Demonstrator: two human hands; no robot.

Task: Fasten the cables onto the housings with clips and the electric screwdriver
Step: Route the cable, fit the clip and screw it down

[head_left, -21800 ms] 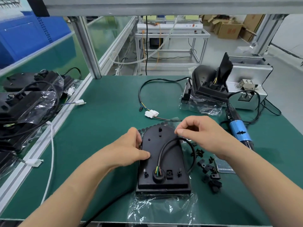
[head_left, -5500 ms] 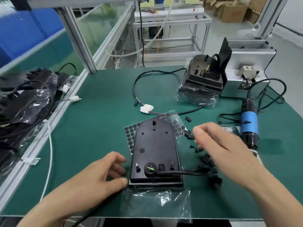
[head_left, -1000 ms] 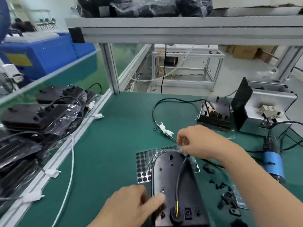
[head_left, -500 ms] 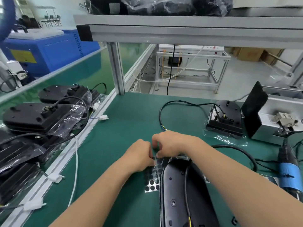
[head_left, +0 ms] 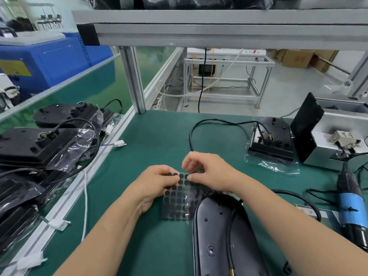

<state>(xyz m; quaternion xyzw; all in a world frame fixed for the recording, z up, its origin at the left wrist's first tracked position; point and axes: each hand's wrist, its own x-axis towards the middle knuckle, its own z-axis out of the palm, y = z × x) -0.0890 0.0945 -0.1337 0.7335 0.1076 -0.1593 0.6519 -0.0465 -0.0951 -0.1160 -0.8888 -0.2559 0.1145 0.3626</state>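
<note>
Housing (head_left: pixel 215 238) at bench (head_left: pixel 159 136) front edge, cable (head_left: pixel 229 226) across it. Left hand (head_left: pixel 157 182) pinches pad sheet (head_left: pixel 175 208); right hand (head_left: pixel 209 172) pinches its far edge. We fear pads (head_left: pixel 173 194) crease if sheet slips.

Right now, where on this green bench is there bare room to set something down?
Bare mat lies between the aluminium rail and the left hand, and farther back between the upright post and the cable loop. The right side is crowded: bagged housing, grey machine, electric screwdriver. The middle holds the dot sheet and the near housing.

Open mat (head_left: pixel 159 136) left; housing (head_left: pixel 219 236) and screwdriver (head_left: pixel 350 206) right
</note>
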